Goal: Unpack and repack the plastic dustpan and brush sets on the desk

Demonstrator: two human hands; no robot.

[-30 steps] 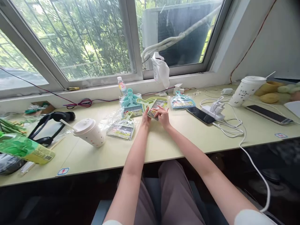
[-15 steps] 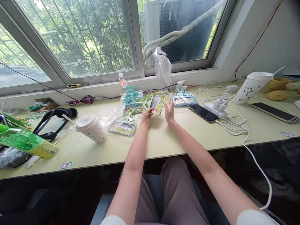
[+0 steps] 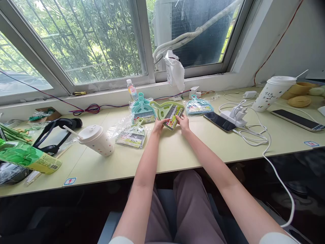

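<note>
Between my two hands is a green dustpan and brush set (image 3: 168, 111) with a printed card across its front, raised a little above the table and tilted. My left hand (image 3: 159, 125) grips its lower left edge, thumb on the card. My right hand (image 3: 183, 122) closes on the right edge, fingers over the card. Left of it lies a wrapped light-green dustpan set (image 3: 132, 136). Behind that are teal dustpan sets (image 3: 142, 110) in clear plastic, and another wrapped blue dustpan set (image 3: 199, 105) lies to the right.
On the right lie a black phone (image 3: 219, 122), a power strip (image 3: 233, 118) with white cables, and a tall paper cup (image 3: 273, 94). A lidded cup with a straw (image 3: 98, 140), a green bottle (image 3: 29, 156) and a black headset (image 3: 59, 132) are at left. A small bottle (image 3: 131, 89) stands behind.
My right hand, open and apart from the green dustpan set before, has come onto its right edge. The set has turned and shifted slightly; my left hand still holds it.
</note>
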